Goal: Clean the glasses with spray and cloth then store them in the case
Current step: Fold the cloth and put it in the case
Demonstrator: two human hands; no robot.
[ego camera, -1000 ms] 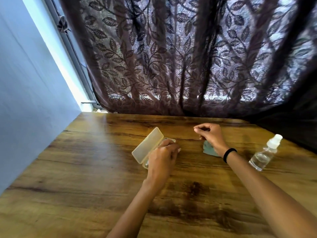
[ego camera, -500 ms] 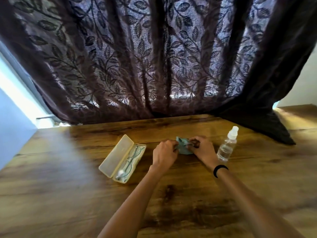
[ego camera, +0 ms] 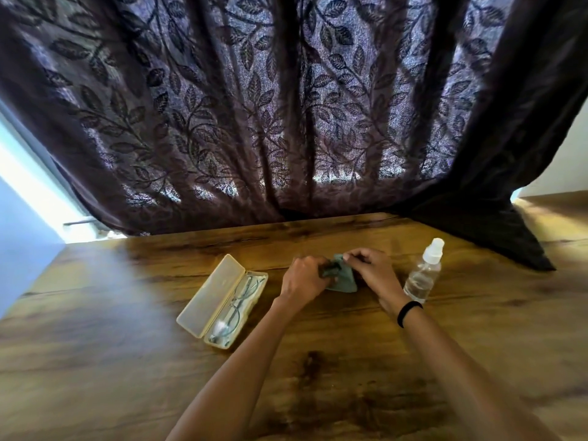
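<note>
Glasses (ego camera: 237, 305) in open case (ego camera: 210, 294) beside left hand (ego camera: 304, 278); it and right hand (ego camera: 372, 272) pinch cloth (ego camera: 345, 283). Likely storing; next: close case.

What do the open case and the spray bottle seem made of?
The case looks like frosted cream plastic, its lid milky and dull. The spray bottle seems clear glossy plastic, see-through with highlights, white cap; glass can't be excluded.

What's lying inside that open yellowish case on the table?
A pair of thin-framed glasses lies in the case, whose lid is open. Whether anything sits beneath them cannot be seen.
</note>
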